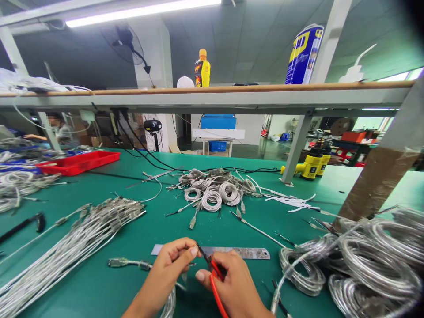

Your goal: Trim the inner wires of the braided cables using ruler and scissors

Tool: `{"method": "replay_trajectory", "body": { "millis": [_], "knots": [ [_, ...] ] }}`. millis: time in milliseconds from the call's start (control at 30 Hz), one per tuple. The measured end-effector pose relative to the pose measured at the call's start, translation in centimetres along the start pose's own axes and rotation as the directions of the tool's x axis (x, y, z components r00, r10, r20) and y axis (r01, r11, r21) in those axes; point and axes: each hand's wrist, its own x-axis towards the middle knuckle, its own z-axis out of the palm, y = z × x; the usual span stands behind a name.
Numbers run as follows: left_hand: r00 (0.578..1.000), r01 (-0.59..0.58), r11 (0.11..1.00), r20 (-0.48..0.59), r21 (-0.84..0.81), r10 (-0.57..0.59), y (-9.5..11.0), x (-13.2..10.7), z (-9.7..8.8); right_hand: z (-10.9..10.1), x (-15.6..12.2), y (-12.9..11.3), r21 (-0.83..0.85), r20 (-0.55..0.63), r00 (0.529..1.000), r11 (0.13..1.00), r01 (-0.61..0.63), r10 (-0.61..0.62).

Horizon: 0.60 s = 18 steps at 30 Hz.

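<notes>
My left hand (172,263) pinches the end of a silver cable (169,304) near the table's front edge. My right hand (233,285) is closed round red-handled cutters (215,276), whose jaws meet the cable end between my two hands. A steel ruler (245,252) lies flat on the green table (205,229) just beyond my fingers. A loose cable with a metal plug (127,263) lies to the left of my left hand.
A long bundle of straight silver cables (76,238) lies at the left. Small coils (212,190) sit in the middle and big coils (374,260) at the right. A red tray (79,162) and a seated person (59,128) are at the far left. A shelf (212,95) spans overhead.
</notes>
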Motion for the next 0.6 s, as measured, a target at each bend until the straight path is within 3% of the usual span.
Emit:
{"method": "replay_trajectory", "body": {
  "millis": [467, 600],
  "knots": [
    [1.000, 0.013, 1.000, 0.019, 0.028, -0.013, -0.32, 0.20, -0.13, 0.18, 0.12, 0.07, -0.107, -0.004, 1.000, 0.994, 0.014, -0.014],
    [0.999, 0.026, 0.998, 0.025, -0.057, -0.025, -0.51, 0.30, -0.10, 0.17, 0.27, 0.12, -0.082, 0.007, 0.999, 0.996, -0.033, 0.034]
  ]
}}
